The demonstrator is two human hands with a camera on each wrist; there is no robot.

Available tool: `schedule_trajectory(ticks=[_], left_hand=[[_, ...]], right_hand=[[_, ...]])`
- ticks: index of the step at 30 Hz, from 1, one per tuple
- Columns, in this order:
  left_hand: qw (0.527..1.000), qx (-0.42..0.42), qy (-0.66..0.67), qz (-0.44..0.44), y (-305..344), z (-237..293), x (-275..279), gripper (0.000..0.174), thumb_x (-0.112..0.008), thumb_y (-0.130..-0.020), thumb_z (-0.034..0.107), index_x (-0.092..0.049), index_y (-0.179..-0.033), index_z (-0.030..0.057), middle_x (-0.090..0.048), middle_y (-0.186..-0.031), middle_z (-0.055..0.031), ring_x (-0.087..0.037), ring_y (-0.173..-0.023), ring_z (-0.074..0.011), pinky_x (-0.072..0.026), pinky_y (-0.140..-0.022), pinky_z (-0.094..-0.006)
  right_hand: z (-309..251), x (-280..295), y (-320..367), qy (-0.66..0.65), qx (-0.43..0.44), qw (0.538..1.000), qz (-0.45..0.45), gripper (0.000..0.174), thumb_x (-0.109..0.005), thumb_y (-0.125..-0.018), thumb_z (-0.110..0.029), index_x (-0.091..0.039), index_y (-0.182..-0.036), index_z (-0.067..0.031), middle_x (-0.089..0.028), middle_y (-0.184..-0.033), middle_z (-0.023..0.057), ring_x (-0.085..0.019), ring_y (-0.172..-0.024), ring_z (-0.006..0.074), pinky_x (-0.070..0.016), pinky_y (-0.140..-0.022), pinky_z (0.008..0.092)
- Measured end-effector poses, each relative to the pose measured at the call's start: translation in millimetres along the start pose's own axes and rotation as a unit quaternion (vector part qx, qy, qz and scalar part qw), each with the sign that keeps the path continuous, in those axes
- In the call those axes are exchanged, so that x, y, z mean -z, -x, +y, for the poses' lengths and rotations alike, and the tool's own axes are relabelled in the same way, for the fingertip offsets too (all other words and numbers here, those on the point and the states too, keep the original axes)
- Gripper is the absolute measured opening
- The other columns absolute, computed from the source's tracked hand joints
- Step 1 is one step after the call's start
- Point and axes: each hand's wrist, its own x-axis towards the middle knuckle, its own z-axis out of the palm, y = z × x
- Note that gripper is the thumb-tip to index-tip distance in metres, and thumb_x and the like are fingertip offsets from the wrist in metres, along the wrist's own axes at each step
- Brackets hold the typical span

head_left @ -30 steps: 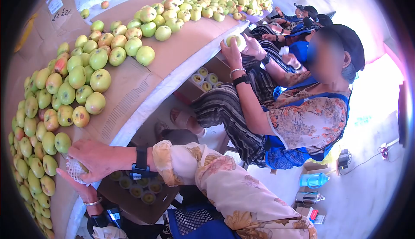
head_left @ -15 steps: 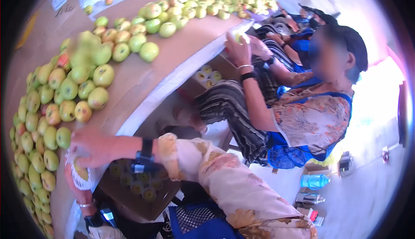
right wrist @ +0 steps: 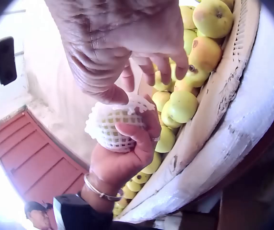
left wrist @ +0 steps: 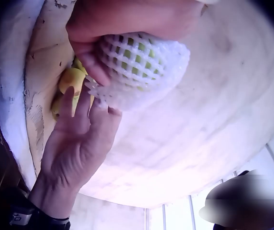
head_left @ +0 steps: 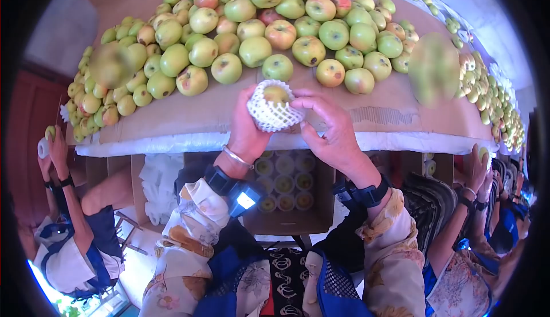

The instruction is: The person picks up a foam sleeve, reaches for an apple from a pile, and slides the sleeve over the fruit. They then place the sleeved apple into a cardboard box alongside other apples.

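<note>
My left hand [head_left: 250,128] grips a green apple [head_left: 276,93] in a white foam net [head_left: 269,113], close over the table's front edge. The net wraps the apple's sides, and its top shows through the opening. At the net's right side is my right hand [head_left: 335,130], with its index finger reaching to the rim and its thumb lower down. In the right wrist view, the right fingers [right wrist: 146,69] are spread above the net, holding nothing between them. The left wrist view shows the left fingers [left wrist: 91,62] curled round the net.
Many apples [head_left: 255,50] lie heaped on the cardboard-covered table [head_left: 389,116]. Below the edge, a cardboard box [head_left: 286,220] holds netted or wrapped apples in rows. White foam nets [head_left: 157,185] hang beside it. Other people sit at left and right, hands [head_left: 57,151] on apples.
The head view has swung from the right side to straight ahead. Both hands stay at the netted apple; the right hand, earlier over it, is now at its right side with fingers apart.
</note>
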Motion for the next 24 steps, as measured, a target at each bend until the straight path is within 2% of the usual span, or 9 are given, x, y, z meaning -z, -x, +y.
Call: schedule_trajectory(ticks=[4, 7, 10, 13, 16, 19, 20, 23, 24], left_hand=[[0.999, -0.004, -0.045, -0.02, 3, 2, 6, 0.036, -0.035, -0.091, 0.034, -0.053, -0.108, 0.0079, -0.061, -0.1, -0.0041, -0.059, -0.089, -0.0171, -0.0477, -0.078, -0.0323], [0.992, -0.003, -0.128, 0.003, 6, 5, 3, 0.033, -0.038, -0.091, 0.032, -0.053, -0.105, 0.0055, -0.06, -0.1, -0.0061, -0.059, -0.092, -0.0177, -0.0472, -0.081, -0.0341], [0.99, -0.003, -0.143, 0.0, 9, 7, 6, 0.032, -0.039, -0.091, 0.03, -0.052, -0.106, 0.0055, -0.059, -0.102, -0.0063, -0.058, -0.094, -0.0179, -0.0476, -0.079, -0.0341], [0.995, 0.028, -0.085, -0.041, 8, 9, 8, 0.035, -0.036, -0.092, 0.032, -0.051, -0.109, 0.0051, -0.059, -0.105, -0.007, -0.058, -0.096, -0.0199, -0.0475, -0.08, -0.0357], [0.993, 0.051, 0.044, -0.095, 6, 9, 14, 0.039, -0.032, -0.093, 0.032, -0.049, -0.113, 0.0042, -0.057, -0.109, -0.009, -0.056, -0.1, -0.0226, -0.0461, -0.084, -0.0385], [0.992, -0.016, 0.102, -0.077, 4, 10, 8, 0.041, -0.029, -0.092, 0.032, -0.048, -0.115, 0.0037, -0.056, -0.111, -0.0109, -0.054, -0.103, -0.0249, -0.0434, -0.09, -0.0408], [0.985, -0.021, 0.124, -0.116, 5, 15, 9, 0.041, -0.031, -0.091, 0.031, -0.048, -0.116, 0.0034, -0.055, -0.112, -0.0113, -0.053, -0.105, -0.0257, -0.0416, -0.093, -0.0416], [0.985, -0.011, 0.117, -0.127, 11, 25, 6, 0.041, -0.033, -0.09, 0.031, -0.048, -0.116, 0.0036, -0.055, -0.113, -0.0112, -0.052, -0.106, -0.026, -0.041, -0.093, -0.0421], [0.989, -0.023, 0.102, -0.103, 12, 24, 4, 0.041, -0.034, -0.088, 0.031, -0.047, -0.116, 0.0043, -0.053, -0.114, -0.0107, -0.052, -0.107, -0.0252, -0.0412, -0.093, -0.041]], right_hand=[[-14, -6, -3, -0.081, -0.074, 0.994, 0.011, 0.034, -0.064, -0.07, -0.008, -0.054, -0.103, -0.0045, -0.056, -0.105, 0.0106, -0.056, -0.097, 0.0242, -0.0442, -0.083, 0.0322], [-6, -9, -4, -0.084, -0.085, 0.993, 0.016, 0.034, -0.066, -0.071, -0.01, -0.054, -0.102, -0.0042, -0.058, -0.1, 0.0087, -0.057, -0.093, 0.02, -0.0447, -0.08, 0.0301], [-6, -9, -4, -0.06, -0.079, 0.995, -0.012, 0.031, -0.067, -0.07, -0.009, -0.054, -0.097, -0.0049, -0.059, -0.093, 0.0086, -0.059, -0.085, 0.0211, -0.0459, -0.074, 0.0292], [-3, -15, -2, 0.031, -0.034, 0.998, 0.038, 0.026, -0.069, -0.067, -0.008, -0.053, -0.088, -0.0056, -0.057, -0.085, 0.0076, -0.059, -0.075, 0.0236, -0.0472, -0.066, 0.0304], [-2, -18, -3, 0.139, 0.073, 0.984, 0.089, 0.024, -0.07, -0.065, -0.009, -0.052, -0.08, -0.0066, -0.054, -0.079, 0.007, -0.057, -0.068, 0.0261, -0.0467, -0.058, 0.0331], [-16, -26, -2, 0.127, 0.092, 0.985, 0.077, 0.023, -0.071, -0.064, -0.01, -0.053, -0.078, -0.0081, -0.052, -0.076, 0.0066, -0.056, -0.067, 0.0257, -0.0461, -0.055, 0.0343], [-15, -27, 1, 0.125, 0.077, 0.988, 0.046, 0.023, -0.071, -0.064, -0.012, -0.053, -0.078, -0.009, -0.054, -0.078, 0.0071, -0.056, -0.067, 0.0261, -0.046, -0.054, 0.0333], [-10, -21, 3, 0.094, 0.066, 0.993, 0.021, 0.026, -0.074, -0.065, -0.017, -0.053, -0.078, -0.0077, -0.056, -0.081, 0.0056, -0.057, -0.066, 0.0219, -0.0459, -0.054, 0.0313], [-10, -17, 3, 0.079, 0.029, 0.996, 0.044, 0.032, -0.075, -0.064, -0.02, -0.053, -0.084, -0.0067, -0.056, -0.086, 0.0066, -0.058, -0.07, 0.022, -0.0463, -0.058, 0.0316]])
